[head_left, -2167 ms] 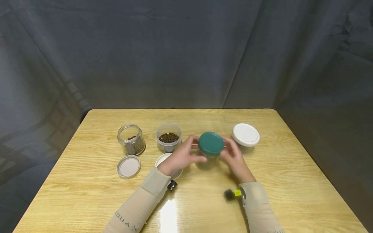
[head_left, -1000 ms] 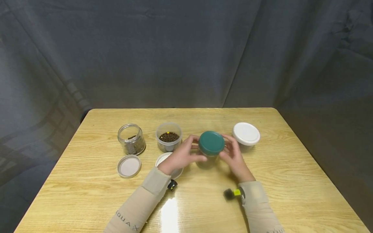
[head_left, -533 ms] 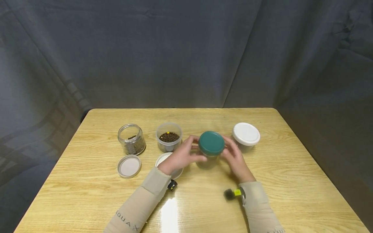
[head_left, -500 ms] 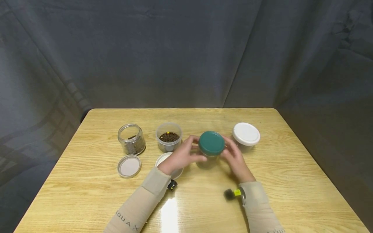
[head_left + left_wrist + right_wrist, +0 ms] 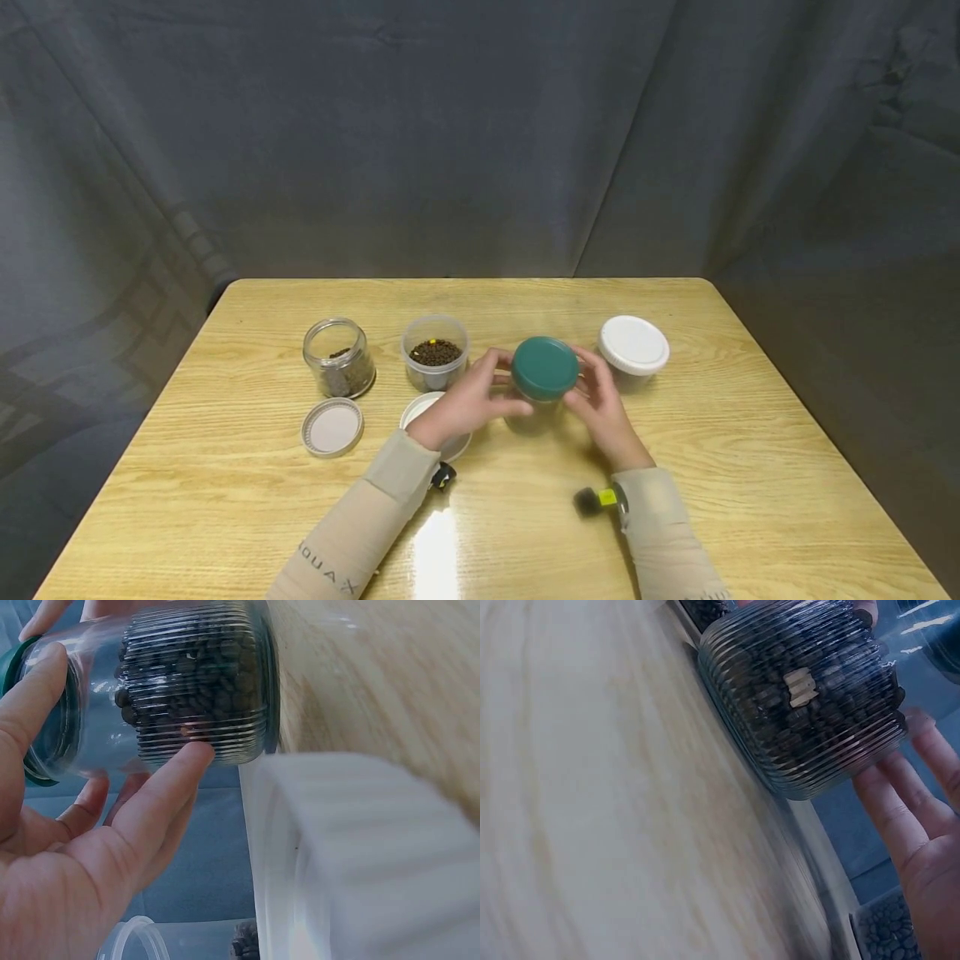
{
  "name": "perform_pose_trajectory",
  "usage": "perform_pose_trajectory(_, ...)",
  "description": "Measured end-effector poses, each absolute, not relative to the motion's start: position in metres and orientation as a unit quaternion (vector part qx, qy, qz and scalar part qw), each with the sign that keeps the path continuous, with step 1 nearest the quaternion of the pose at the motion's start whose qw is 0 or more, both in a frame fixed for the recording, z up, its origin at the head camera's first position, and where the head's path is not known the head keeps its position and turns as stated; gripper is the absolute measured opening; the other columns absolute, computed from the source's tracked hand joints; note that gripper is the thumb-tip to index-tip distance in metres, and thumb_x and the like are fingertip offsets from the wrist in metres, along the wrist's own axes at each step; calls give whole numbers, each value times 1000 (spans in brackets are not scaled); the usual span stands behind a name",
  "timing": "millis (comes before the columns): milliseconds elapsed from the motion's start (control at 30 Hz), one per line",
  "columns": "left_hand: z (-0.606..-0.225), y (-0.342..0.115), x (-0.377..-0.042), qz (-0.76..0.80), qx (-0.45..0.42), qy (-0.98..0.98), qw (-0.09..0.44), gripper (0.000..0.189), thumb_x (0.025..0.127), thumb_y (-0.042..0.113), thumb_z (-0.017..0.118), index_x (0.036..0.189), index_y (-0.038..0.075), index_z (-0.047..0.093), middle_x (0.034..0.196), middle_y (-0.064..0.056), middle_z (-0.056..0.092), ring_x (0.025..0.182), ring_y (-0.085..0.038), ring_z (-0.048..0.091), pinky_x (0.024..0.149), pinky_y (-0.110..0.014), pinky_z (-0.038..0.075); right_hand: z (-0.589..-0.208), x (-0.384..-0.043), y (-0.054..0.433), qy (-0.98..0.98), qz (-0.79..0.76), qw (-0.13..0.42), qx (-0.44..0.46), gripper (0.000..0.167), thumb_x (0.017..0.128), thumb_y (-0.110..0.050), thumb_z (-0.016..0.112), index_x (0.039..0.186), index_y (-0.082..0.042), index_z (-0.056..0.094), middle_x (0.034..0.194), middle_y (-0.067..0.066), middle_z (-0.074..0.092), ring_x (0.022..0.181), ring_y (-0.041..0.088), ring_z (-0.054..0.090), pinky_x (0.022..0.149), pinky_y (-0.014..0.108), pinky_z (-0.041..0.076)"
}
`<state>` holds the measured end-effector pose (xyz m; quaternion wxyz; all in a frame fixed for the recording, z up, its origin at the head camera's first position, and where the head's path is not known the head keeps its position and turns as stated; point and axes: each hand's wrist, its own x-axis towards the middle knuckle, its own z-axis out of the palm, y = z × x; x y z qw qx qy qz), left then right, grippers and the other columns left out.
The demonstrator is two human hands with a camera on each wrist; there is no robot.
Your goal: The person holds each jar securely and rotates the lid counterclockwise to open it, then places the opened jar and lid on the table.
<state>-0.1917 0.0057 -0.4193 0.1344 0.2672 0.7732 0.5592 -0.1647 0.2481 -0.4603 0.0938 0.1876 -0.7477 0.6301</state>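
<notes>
A ribbed glass jar [image 5: 810,697] with a green lid [image 5: 545,368] is upright near the middle of the table, on it or just above it. Dark bean-like pieces fill its lower part, with a pale piece [image 5: 801,688] among them. My left hand [image 5: 468,404] holds the jar from the left; in the left wrist view its thumb is near the lid and a fingertip [image 5: 196,754] touches the ribbed wall. From the right, my right hand [image 5: 607,417] holds the jar, its fingers [image 5: 892,806] against the glass. The head view hides most of the jar's body.
Left of the jar stand an open plastic tub [image 5: 435,354] of brown pieces and an open glass jar [image 5: 339,360]. A pale lid [image 5: 332,427] lies before that jar; a white lid [image 5: 457,447] is partly under my left wrist. A white-lidded container [image 5: 633,346] stands right.
My right hand has shifted very slightly at the jar's side. The left hand, the jar and its green lid stay where they were.
</notes>
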Motion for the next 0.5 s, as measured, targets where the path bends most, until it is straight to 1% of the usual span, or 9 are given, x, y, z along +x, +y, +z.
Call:
perform_pose_trajectory(67, -420, 6, -192, 560, 269, 773, 133, 68, 85, 18, 83, 138, 5, 43, 141, -12, 51, 131, -33, 53, 112, -44, 45, -460, -164, 248, -744, 636, 93, 186, 63, 99, -4, 62, 153, 0, 29, 148, 1, 46, 131, 13, 50, 109, 22, 41)
perform_pose_trajectory(133, -420, 6, -192, 561, 270, 772, 132, 67, 85, 18, 83, 138, 5, 43, 140, -13, 51, 131, -34, 54, 111, -44, 45, -460, -164, 248, -742, 638, 92, 185, 62, 99, -4, 61, 151, 2, 28, 147, 0, 46, 131, 13, 50, 110, 22, 41)
perform_pose_trajectory(233, -420, 6, -192, 563, 273, 769, 132, 67, 85, 18, 83, 137, 5, 43, 140, -13, 51, 130, -34, 54, 111, -45, 45, -460, -163, 248, -744, 639, 86, 176, 58, 101, -4, 58, 152, -2, 32, 146, 2, 47, 128, 11, 52, 105, 23, 46)
perform_pose_trajectory(300, -420, 6, -192, 565, 272, 767, 134, 67, 85, 18, 83, 137, 5, 43, 140, -13, 51, 130, -34, 53, 111, -45, 45, -459, -162, 248, -743, 643, 80, 168, 55, 102, -6, 57, 153, -5, 35, 145, 4, 48, 126, 10, 55, 102, 24, 49)
perform_pose_trajectory(367, -420, 5, -192, 566, 272, 766, 136, 67, 85, 17, 83, 137, 5, 43, 140, -13, 50, 130, -34, 53, 111, -45, 45, -459, -162, 247, -742, 646, 77, 163, 54, 103, -8, 55, 154, -6, 37, 145, 9, 49, 123, 9, 57, 100, 25, 51)
perform_pose_trajectory(500, -420, 5, -192, 566, 270, 767, 137, 67, 85, 18, 83, 137, 5, 43, 140, -12, 51, 130, -33, 54, 111, -44, 46, -458, -161, 247, -746, 642, 78, 158, 52, 105, -12, 54, 154, -6, 38, 153, 18, 42, 123, 7, 56, 101, 23, 50)
